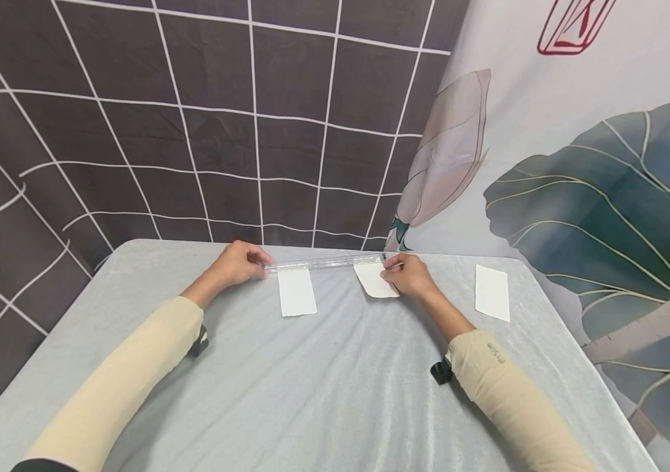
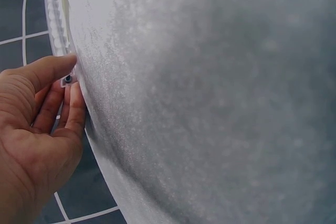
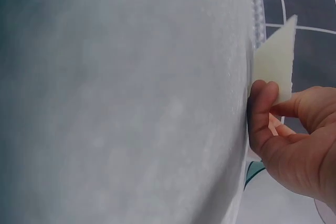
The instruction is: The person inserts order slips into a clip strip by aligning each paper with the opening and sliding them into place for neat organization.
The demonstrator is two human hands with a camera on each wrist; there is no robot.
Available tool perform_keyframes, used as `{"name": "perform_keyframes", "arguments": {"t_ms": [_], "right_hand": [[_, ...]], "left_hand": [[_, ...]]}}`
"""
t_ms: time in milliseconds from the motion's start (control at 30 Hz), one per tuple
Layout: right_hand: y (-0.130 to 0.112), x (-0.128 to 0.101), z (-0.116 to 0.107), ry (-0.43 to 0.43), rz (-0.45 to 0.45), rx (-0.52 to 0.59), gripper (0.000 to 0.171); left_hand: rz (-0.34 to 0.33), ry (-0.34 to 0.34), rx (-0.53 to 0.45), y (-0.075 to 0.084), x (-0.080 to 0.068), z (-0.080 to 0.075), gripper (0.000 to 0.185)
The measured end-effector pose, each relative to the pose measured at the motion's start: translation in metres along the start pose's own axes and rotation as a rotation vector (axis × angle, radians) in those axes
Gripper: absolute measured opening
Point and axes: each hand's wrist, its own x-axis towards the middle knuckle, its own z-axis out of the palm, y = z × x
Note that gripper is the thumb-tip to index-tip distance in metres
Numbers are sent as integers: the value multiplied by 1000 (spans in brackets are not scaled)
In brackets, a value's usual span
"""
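A clear plastic strip lies along the far side of the bed-like surface. My left hand pinches its left end between thumb and fingers, and the left wrist view shows a small dark spot on that end of the strip. One white paper piece extends from the strip near this hand. A second paper piece meets the strip further right; my right hand pinches its right edge. In the right wrist view that paper stands tilted up from the cloth, with the fingertips partly covering it.
A third white paper piece lies flat to the right of my right hand. Pale grey cloth covers the surface. Behind it hang a dark gridded curtain and a white one with leaf prints.
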Motion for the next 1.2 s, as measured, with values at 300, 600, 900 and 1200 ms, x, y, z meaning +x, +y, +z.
{"name": "perform_keyframes", "arguments": {"t_ms": [300,600,900,1200], "right_hand": [[-5,1,7,-13,-9,25,30],[-10,1,11,-21,-5,32,31],[-15,1,16,-34,1,61,30],[-22,1,24,-42,6,92,29]], "left_hand": [[-1,-2,-6,0,0,1,32],[3,-5,-9,2,1,0,32],[7,4,-5,2,0,2,33],[22,7,-12,2,-2,1,33]]}}
